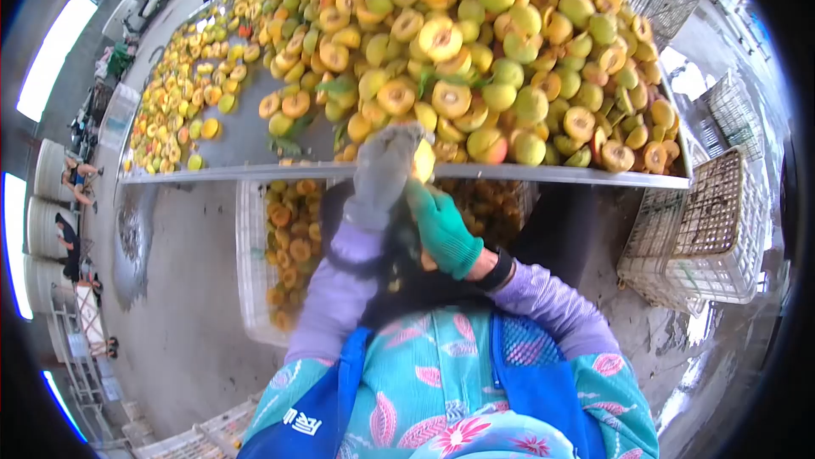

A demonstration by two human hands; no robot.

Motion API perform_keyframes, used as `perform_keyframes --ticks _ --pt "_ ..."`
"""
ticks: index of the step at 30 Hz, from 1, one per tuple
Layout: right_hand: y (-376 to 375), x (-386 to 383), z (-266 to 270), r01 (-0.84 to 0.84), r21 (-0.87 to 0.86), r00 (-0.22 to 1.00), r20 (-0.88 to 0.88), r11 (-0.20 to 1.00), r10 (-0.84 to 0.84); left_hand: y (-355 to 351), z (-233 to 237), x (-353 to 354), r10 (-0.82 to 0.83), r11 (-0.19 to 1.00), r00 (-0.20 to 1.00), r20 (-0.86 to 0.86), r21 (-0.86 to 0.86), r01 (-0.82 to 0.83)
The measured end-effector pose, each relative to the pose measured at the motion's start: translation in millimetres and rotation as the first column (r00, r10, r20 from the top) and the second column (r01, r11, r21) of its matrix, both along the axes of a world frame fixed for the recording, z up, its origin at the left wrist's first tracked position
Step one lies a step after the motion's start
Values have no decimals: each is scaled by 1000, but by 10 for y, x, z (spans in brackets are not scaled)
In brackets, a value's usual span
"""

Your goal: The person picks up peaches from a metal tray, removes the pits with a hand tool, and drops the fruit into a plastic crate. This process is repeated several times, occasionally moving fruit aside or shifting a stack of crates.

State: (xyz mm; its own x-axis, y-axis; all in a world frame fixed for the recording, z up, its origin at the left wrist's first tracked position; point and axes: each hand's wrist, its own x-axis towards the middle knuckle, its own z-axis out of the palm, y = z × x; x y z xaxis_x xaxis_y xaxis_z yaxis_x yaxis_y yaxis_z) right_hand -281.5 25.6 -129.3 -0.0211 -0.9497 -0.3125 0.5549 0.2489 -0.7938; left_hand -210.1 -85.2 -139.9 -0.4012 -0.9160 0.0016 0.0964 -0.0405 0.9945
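Note:
My left hand (pixel 384 174), in a grey glove, is closed on a yellow stone fruit (pixel 424 162) at the near edge of the metal table. My right hand (pixel 446 231), in a green glove with a black band at the wrist, is right beside it. Its fingers are curled closed and the fingertips meet the fruit's lower side. Whatever is inside the right fist is hidden. An orange piece of fruit (pixel 429 262) shows just below the right hand, blurred. Ahead lies a large heap of stone fruit (pixel 450 98), many cut in half with the pit side showing.
The metal table's raised rim (pixel 577 174) runs across in front of me. Beneath it, a white crate (pixel 251 264) holds halved fruit. Stacked plastic crates (pixel 713 230) stand on the wet floor at right. Large pale tubs (pixel 49 225) and people are far left.

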Motion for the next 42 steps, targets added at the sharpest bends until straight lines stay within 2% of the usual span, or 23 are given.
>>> perform_keyframes --ticks 1,2,4,7,9,11,12,14,15,16,18,21,22,23,25,26,28,29,30,33,34,38,42 --pt "16 -67 100 -88 33 961 267 996 76 17 49 -28 -19 999 999 -32 27 20" --pt "-24 -125 67 -296 -22 748 616 955 246 32 98 -57 -37 998 997 -65 54 40" --pt "-39 -215 80 -314 -124 712 624 941 321 36 168 -105 -79 983 987 -143 156 101" --pt "-94 -243 31 -329 -293 503 750 898 429 101 374 -27 -98 938 977 -188 309 154" --pt "-69 -191 24 -345 -385 381 776 856 503 308 569 2 142 900 961 -238 435 -25" --pt "10 -99 76 -369 -469 301 757 803 580 361 400 307 264 963 947 -181 98 -250" --pt "56 -111 59 -357 -475 250 781 804 573 216 100 802 248 955 941 -231 219 -198" --pt "113 -295 -89 -387 -336 391 784 859 483 11 -18 1421 235 966 959 155 75 -249" --pt "109 -366 -261 -363 -243 474 783 899 403 -37 123 1520 291 957 769 569 -192 -220" --pt "74 -417 -511 -348 -40 554 797 937 240 -63 220 1553 385 917 407 829 -394 -64" --pt "43 -397 -512 -281 308 763 646 909 17 -273 298 1302 558 793 332 761 -606 57" --pt "56 -422 -318 -351 179 850 472 919 232 -904 90 466 503 587 615 607 -762 273" --pt "27 -434 -263 -247 212 922 351 945 162 -993 155 124 469 569 665 581 -775 275" --pt "-13 -449 -216 -139 234 970 226 962 85 -1165 151 35 377 674 651 659 -677 295" --pt "-37 -511 -329 26 69 993 -117 997 -18 -1471 153 -15 171 834 606 777 -442 331" --pt "-39 -539 -582 37 -111 946 -315 993 -70 -1555 140 66 252 760 623 741 -550 346" --pt "-113 -490 -563 42 -338 821 -525 940 -225 -1380 223 284 -24 954 906 423 -260 147" --pt "-223 -441 -480 72 -390 774 -558 918 -298 -1214 288 423 -81 994 979 187 -62 94" --pt "-337 -374 -287 89 -437 723 -590 895 -360 -924 354 452 -37 857 962 269 -487 169" --pt "-539 -239 -172 -8 -464 486 -776 886 -402 -542 276 426 44 874 962 271 -476 94" --pt "-565 -227 -167 -56 -444 377 -839 894 -393 -464 245 402 213 662 897 387 -733 159" --pt "-520 -255 -108 -40 -348 381 -872 936 -308 -102 360 133 61 947 995 80 -319 -33" --pt "-414 -242 -136 -40 -326 415 -865 944 -281 -131 161 64 67 848 994 89 -530 -10"
